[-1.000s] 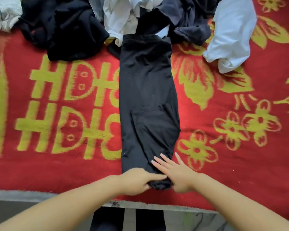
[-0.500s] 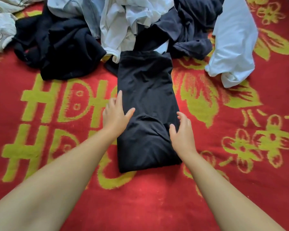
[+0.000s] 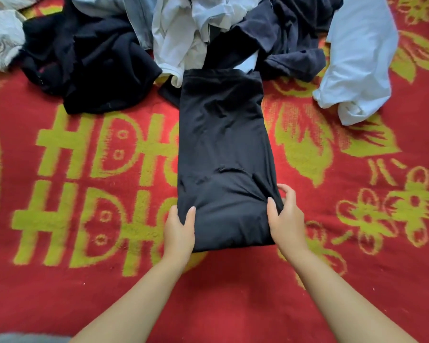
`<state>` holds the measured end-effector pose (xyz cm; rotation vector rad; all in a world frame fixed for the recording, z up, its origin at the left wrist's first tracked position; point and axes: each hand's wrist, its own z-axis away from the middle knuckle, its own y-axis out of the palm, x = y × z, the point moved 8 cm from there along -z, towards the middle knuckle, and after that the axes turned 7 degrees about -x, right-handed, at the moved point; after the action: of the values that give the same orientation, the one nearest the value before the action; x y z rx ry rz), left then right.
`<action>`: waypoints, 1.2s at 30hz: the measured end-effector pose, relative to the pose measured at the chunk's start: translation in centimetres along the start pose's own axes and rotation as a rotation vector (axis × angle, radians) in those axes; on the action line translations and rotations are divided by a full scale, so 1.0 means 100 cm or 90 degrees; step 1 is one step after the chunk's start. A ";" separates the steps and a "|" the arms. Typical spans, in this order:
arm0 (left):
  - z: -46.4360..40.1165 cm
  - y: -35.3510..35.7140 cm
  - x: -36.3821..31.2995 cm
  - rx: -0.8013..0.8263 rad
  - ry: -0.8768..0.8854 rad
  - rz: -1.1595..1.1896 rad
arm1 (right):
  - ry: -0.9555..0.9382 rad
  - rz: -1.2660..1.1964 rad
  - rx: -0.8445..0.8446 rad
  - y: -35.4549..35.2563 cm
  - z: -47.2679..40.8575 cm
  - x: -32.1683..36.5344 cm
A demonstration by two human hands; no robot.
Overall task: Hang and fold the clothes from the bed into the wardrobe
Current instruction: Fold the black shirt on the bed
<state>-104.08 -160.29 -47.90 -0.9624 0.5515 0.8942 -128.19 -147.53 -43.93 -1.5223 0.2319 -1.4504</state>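
Observation:
A black garment (image 3: 223,144) lies flat on the red bed cover, folded into a long narrow strip with its near end doubled over. My left hand (image 3: 180,230) grips the near left edge of that doubled end, thumb on top. My right hand (image 3: 284,214) grips the near right edge, thumb on top and fingers curled around the side. The far end of the strip runs under the heap of unfolded clothes (image 3: 198,28) at the back.
The red and yellow-green patterned blanket (image 3: 84,280) covers the bed. A black bundle (image 3: 89,68) lies at the back left, a white garment (image 3: 357,58) at the back right, a grey-white piece (image 3: 0,43) at the far left.
The near end of the black garment was folded away from me. My hands then slid back along its sides and now grip the near corners of the folded end.

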 end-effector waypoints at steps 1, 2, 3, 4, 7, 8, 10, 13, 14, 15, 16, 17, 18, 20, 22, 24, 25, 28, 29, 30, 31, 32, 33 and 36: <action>0.006 -0.007 0.007 0.006 0.007 -0.012 | -0.008 0.009 0.001 -0.005 0.011 -0.004; 0.015 -0.013 0.018 0.016 0.005 -0.030 | -0.006 0.033 0.027 -0.005 0.025 -0.013; 0.025 -0.017 0.034 0.034 -0.007 -0.058 | 0.006 0.057 0.068 -0.001 0.042 -0.025; 0.036 -0.018 0.051 0.055 -0.027 -0.095 | 0.031 0.080 0.115 0.004 0.060 -0.039; 0.050 -0.023 0.087 0.105 -0.074 -0.195 | 0.083 0.152 0.205 0.013 0.097 -0.068; 0.048 -0.025 0.091 0.117 -0.084 -0.229 | 0.081 0.202 0.213 0.013 0.101 -0.073; 0.037 -0.035 0.085 0.105 -0.002 -0.352 | -0.015 0.327 0.180 0.007 0.100 -0.066; 0.042 -0.037 0.047 0.088 0.415 -0.544 | -0.345 0.417 0.218 0.019 0.122 -0.039; 0.054 -0.031 0.043 0.141 0.549 -0.594 | -0.443 0.446 0.283 0.028 0.137 -0.036; 0.070 -0.022 0.048 0.225 0.651 -0.646 | -0.505 0.477 0.349 0.035 0.152 -0.038; 0.085 -0.014 0.058 0.315 0.705 -0.689 | -0.521 0.518 0.409 0.041 0.163 -0.044; 0.096 -0.009 0.072 0.398 0.703 -0.731 | -0.500 0.568 0.450 0.046 0.166 -0.052; 0.101 -0.004 0.083 0.445 0.673 -0.768 | -0.462 0.605 0.466 0.050 0.164 -0.058; 0.094 0.002 0.092 0.459 0.594 -0.827 | -0.433 0.615 0.487 0.062 0.157 -0.066; 0.082 0.008 0.092 0.443 0.584 -0.861 | -0.430 0.589 0.503 0.073 0.149 -0.074; 0.079 0.012 0.090 0.464 0.591 -0.916 | -0.407 0.594 0.556 0.070 0.150 -0.076; 0.080 0.012 0.090 0.495 0.578 -0.930 | -0.398 0.580 0.576 0.066 0.151 -0.070; 0.089 0.004 0.084 0.673 0.449 -0.896 | -0.319 0.514 0.705 0.051 0.156 -0.056; 0.089 -0.003 0.075 0.750 0.361 -0.849 | -0.286 0.483 0.769 0.045 0.158 -0.048; 0.089 -0.010 0.064 0.826 0.265 -0.793 | -0.250 0.439 0.829 0.037 0.157 -0.037; 0.085 -0.014 0.047 0.880 0.178 -0.734 | -0.219 0.393 0.871 0.029 0.150 -0.023; 0.079 -0.016 0.027 0.910 0.111 -0.682 | -0.206 0.363 0.888 0.023 0.137 -0.010; 0.070 -0.015 0.006 0.918 0.058 -0.632 | -0.200 0.346 0.888 0.018 0.118 0.004; 0.016 -0.003 -0.050 0.824 -0.022 -0.514 | -0.080 0.220 0.840 0.009 0.044 0.041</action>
<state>-106.47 -160.99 -43.25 0.0775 0.5072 -0.2465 -122.93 -148.70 -41.03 -0.4314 -0.4579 -0.8520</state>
